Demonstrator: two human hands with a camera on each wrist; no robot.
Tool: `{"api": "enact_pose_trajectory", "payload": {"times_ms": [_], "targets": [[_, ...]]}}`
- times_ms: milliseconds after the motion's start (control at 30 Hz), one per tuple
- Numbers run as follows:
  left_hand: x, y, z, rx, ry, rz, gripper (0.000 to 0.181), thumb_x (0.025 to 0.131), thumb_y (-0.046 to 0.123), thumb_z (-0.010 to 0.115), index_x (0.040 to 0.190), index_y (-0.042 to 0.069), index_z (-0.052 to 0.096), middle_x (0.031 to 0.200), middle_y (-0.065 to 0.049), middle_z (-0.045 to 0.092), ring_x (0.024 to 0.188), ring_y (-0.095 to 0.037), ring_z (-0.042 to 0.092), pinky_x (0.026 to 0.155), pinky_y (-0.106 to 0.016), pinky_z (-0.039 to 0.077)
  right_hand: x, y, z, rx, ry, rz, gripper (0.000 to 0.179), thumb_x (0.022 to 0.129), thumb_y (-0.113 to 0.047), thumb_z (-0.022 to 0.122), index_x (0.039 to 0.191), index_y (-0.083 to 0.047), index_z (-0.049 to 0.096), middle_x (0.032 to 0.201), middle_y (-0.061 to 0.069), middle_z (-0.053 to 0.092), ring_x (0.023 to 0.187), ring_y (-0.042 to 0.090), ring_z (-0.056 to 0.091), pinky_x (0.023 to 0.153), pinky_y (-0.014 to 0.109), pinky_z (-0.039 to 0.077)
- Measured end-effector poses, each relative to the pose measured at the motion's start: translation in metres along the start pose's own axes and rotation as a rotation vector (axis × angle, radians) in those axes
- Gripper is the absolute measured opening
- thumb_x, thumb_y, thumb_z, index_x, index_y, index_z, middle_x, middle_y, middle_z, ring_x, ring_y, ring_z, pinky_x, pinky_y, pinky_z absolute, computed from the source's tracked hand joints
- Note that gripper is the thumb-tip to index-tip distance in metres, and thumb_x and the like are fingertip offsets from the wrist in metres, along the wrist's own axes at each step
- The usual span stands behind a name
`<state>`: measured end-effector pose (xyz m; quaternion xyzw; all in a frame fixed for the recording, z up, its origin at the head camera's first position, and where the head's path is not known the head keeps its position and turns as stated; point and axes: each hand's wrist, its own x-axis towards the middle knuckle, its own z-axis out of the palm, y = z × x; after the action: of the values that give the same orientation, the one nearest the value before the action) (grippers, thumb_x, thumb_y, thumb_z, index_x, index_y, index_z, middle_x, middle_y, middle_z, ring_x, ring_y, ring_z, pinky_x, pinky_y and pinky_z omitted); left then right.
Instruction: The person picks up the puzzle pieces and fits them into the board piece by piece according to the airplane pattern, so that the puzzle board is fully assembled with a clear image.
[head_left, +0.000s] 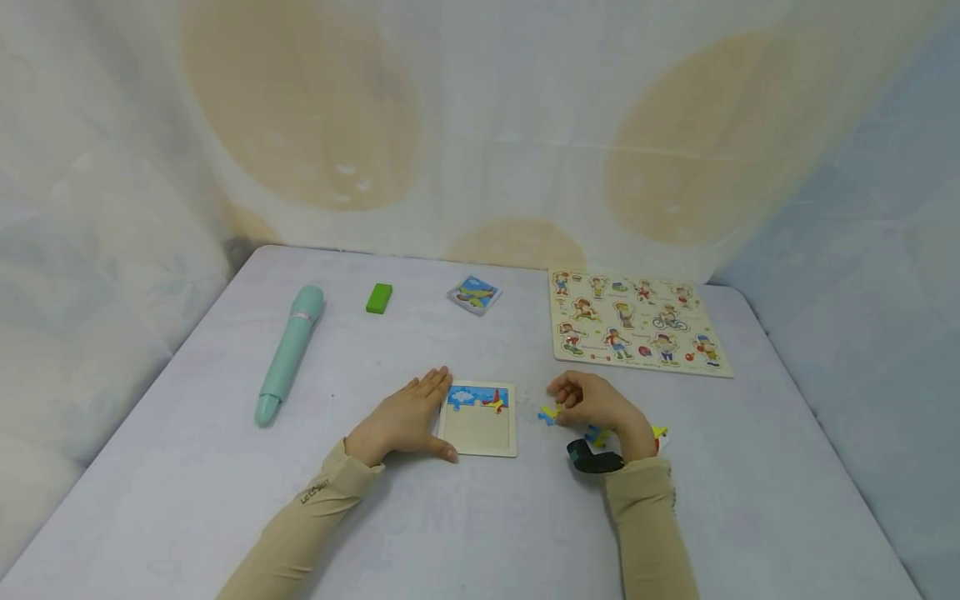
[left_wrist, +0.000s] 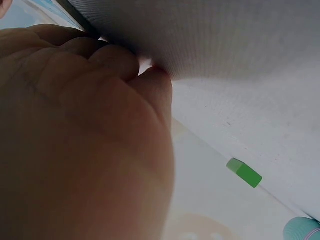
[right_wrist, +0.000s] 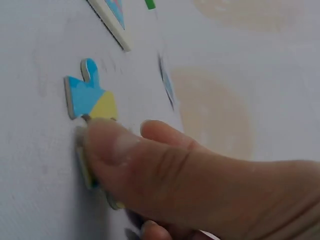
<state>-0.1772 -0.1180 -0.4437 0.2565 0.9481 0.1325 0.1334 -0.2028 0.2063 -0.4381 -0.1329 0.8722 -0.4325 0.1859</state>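
A small square wooden puzzle tray point(head_left: 477, 437) lies flat, with blue sky pieces and a bit of red and yellow filling its top part. My left hand point(head_left: 405, 418) rests along the tray's left side, fingers near the upper corner and thumb near the lower one. My right hand point(head_left: 596, 402) pinches a blue-and-yellow puzzle piece point(right_wrist: 87, 95) to the right of the tray; the thumb covers part of it. More puzzle pieces point(head_left: 597, 436) lie beneath and beside the right hand, partly hidden by it. In the left wrist view, the left hand point(left_wrist: 95, 135) hides most of the tray.
At the back right lies a wooden board point(head_left: 637, 321) with pictures of children. A small picture card point(head_left: 474, 295) and a green block point(head_left: 378, 298) lie at the back. On the left is a mint-green microphone-shaped object point(head_left: 290, 354). A black device point(head_left: 592, 457) sits at the right wrist.
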Motion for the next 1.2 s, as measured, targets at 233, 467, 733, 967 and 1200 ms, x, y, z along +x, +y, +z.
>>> {"api": "enact_pose_trajectory", "payload": {"times_ms": [233,467,733,967,1200], "targets": [[0.001,0.000,0.000,0.009,0.001,-0.002,0.123,0.066,0.063,0.078,0.153,-0.001,0.020,0.162,-0.014,0.017,0.151,-0.029,0.015,0.123,-0.046,0.019,0.009,0.001,0.010,-0.121,0.222,0.047,0.027,0.081,-0.007,0.075,0.106,-0.003,0.065,0.097,0.011,0.064,0.083,0.017,0.057,0.074,0.027,0.048],[0.001,0.001,-0.002,-0.007,-0.003,0.007,0.122,0.067,0.062,0.079,0.153,-0.001,0.020,0.162,-0.016,0.017,0.151,-0.030,0.015,0.123,-0.047,0.019,0.014,0.002,0.018,-0.176,0.342,0.103,0.025,0.085,-0.011,0.073,0.108,-0.006,0.066,0.102,0.011,0.067,0.090,0.022,0.061,0.079,0.035,0.052],[0.000,0.000,-0.001,-0.005,-0.002,0.002,0.122,0.067,0.062,0.079,0.153,-0.002,0.020,0.162,-0.016,0.017,0.151,-0.030,0.015,0.123,-0.047,0.019,0.010,-0.001,0.015,-0.180,0.255,0.134,0.025,0.089,-0.014,0.068,0.112,-0.005,0.065,0.099,0.009,0.063,0.089,0.021,0.056,0.078,0.033,0.048],[-0.001,0.001,-0.002,-0.005,-0.001,0.002,0.122,0.067,0.062,0.078,0.153,-0.002,0.020,0.162,-0.016,0.017,0.151,-0.030,0.015,0.123,-0.047,0.019,0.008,0.001,0.011,-0.183,0.254,0.112,0.021,0.093,-0.017,0.063,0.107,-0.002,0.065,0.085,0.005,0.058,0.075,0.016,0.050,0.065,0.026,0.040],[-0.002,0.003,-0.003,-0.008,-0.002,0.002,0.121,0.067,0.061,0.079,0.153,-0.002,0.020,0.162,-0.016,0.017,0.151,-0.031,0.015,0.123,-0.047,0.019,0.008,0.003,0.008,-0.097,0.338,0.185,0.024,0.097,-0.022,0.057,0.107,-0.002,0.066,0.095,0.010,0.068,0.080,0.016,0.057,0.066,0.024,0.045]]}}
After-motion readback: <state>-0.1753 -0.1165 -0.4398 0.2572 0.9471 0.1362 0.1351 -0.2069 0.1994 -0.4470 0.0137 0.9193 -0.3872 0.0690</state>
